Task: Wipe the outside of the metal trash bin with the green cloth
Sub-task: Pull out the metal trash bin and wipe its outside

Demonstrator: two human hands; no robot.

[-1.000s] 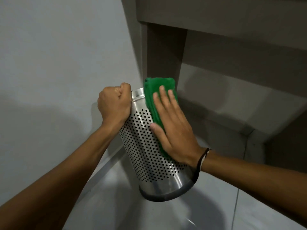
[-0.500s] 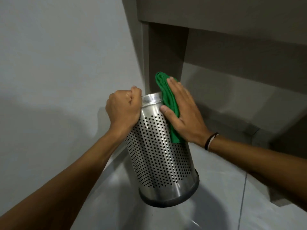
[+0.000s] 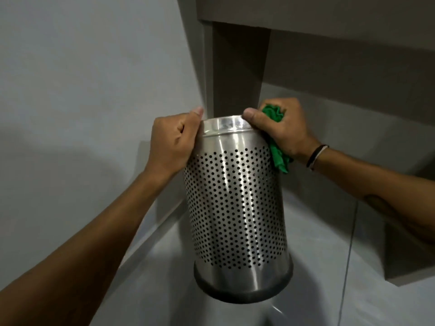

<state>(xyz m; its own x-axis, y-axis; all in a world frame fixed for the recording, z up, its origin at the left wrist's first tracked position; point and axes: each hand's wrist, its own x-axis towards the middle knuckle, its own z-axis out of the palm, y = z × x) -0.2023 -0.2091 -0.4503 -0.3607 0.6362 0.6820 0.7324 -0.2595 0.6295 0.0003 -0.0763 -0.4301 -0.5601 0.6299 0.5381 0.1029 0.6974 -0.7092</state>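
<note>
Two hands are clamping the metal trash bin point(image 3: 237, 201) off the floor at its top rim, left hand point(image 3: 174, 143) steadying, right hand point(image 3: 286, 128) pinching the green cloth point(image 3: 277, 156) against its right side for wiping.

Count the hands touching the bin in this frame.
2. The left hand grips the metal bin at its upper left rim; the right hand grips the upper right, bunching the green cloth.

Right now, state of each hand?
Left hand: closed on the bin rim.
Right hand: closed on the cloth, pressing it to the bin's upper right side.
</note>
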